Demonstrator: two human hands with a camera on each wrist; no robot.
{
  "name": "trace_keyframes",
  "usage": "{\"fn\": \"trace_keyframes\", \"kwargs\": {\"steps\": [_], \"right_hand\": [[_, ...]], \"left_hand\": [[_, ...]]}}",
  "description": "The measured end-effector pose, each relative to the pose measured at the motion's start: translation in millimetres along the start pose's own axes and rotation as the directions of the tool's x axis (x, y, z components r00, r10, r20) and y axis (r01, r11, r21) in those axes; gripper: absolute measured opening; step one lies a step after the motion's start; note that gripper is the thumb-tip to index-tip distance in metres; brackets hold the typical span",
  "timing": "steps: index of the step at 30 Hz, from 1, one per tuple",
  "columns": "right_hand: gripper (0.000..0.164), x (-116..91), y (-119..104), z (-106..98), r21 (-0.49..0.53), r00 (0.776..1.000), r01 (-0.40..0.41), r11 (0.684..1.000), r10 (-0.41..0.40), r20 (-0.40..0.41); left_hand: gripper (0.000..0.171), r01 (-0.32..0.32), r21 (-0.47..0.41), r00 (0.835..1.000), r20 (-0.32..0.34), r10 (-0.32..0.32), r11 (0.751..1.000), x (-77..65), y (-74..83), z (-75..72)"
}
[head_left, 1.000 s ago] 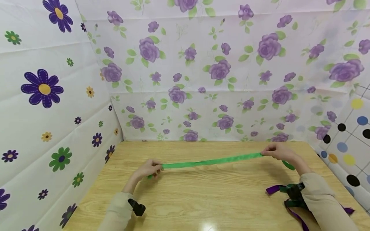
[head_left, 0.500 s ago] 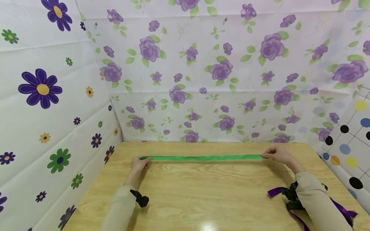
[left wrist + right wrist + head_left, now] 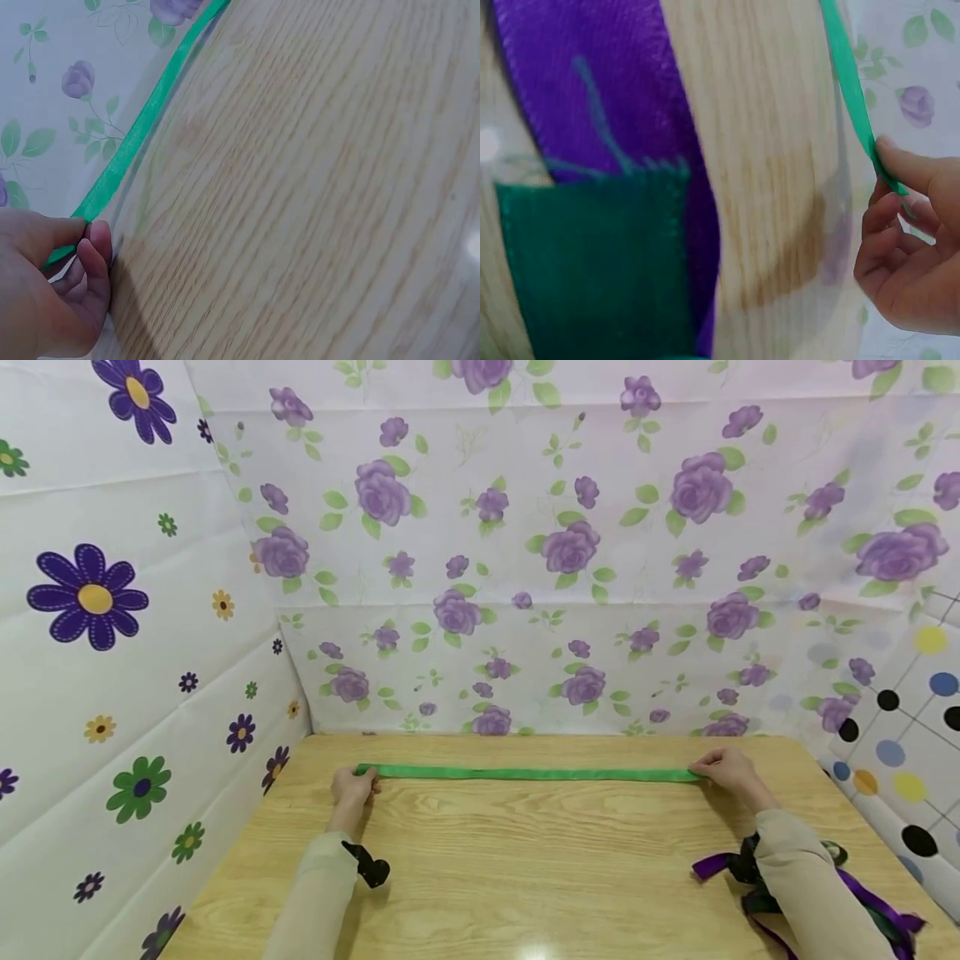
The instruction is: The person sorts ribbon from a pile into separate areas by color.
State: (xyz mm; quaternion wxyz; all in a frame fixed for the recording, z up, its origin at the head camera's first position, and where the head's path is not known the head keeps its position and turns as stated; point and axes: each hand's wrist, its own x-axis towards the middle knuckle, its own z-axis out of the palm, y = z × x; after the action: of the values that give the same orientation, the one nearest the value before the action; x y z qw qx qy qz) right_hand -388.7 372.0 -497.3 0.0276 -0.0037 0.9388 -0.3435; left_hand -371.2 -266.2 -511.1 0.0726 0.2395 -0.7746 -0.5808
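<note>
A bright green ribbon (image 3: 525, 773) stretches straight from side to side near the back edge of the wooden table. At its left end my left hand (image 3: 352, 789) pinches it between thumb and fingers; the left wrist view shows the hand (image 3: 56, 281) with the ribbon (image 3: 135, 142) running away from it. My right hand (image 3: 731, 772) pinches the other end, and in the right wrist view the ribbon (image 3: 851, 82) passes between thumb and fingertips of that hand (image 3: 915, 247). Whether the ribbon touches the tabletop along its length I cannot tell.
Purple ribbon (image 3: 712, 865) and dark green ribbon (image 3: 761, 903) lie in a loose heap under the right forearm, partly hidden by the sleeve. Flowered cloth (image 3: 465, 543) hangs behind the table (image 3: 525, 860), with more patterned cloth at both sides.
My left hand has moved left and toward the table's back edge, sliding to the ribbon's end. The ribbon has gone from slanted to nearly level. The right hand has shifted slightly.
</note>
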Motion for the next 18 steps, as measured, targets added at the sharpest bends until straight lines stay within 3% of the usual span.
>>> {"fn": "trace_keyframes", "kwargs": {"steps": [6, 10, 13, 18], "right_hand": [[0.032, -4.4, -2.5, 0.3, 0.025, 0.992, -0.050, 0.998, 0.052, -0.114], [0.032, -4.7, -3.1, 0.2, 0.115, 0.984, -0.071, 0.991, 0.088, -0.152], [0.034, -3.6, -1.1, -0.5, 0.162, 0.983, -0.079, 0.984, 0.104, -0.153], [0.044, -7.0, 2.0, -7.2, 0.206, 0.987, -0.087, 0.975, 0.113, -0.118]], "left_hand": [[0.028, 0.011, -0.077, 1.000, -0.006, -0.012, 0.997, -5.3, 0.9, -1.0], [0.029, 0.012, -0.111, 1.000, 0.001, -0.012, 0.994, -6.8, 0.0, -1.5], [0.032, 0.000, -0.085, 1.000, -0.027, -0.002, 0.996, -5.7, 0.8, -1.3], [0.034, -0.023, 0.046, 0.992, -0.124, 0.028, 0.999, -7.7, 6.0, -3.9]]}}
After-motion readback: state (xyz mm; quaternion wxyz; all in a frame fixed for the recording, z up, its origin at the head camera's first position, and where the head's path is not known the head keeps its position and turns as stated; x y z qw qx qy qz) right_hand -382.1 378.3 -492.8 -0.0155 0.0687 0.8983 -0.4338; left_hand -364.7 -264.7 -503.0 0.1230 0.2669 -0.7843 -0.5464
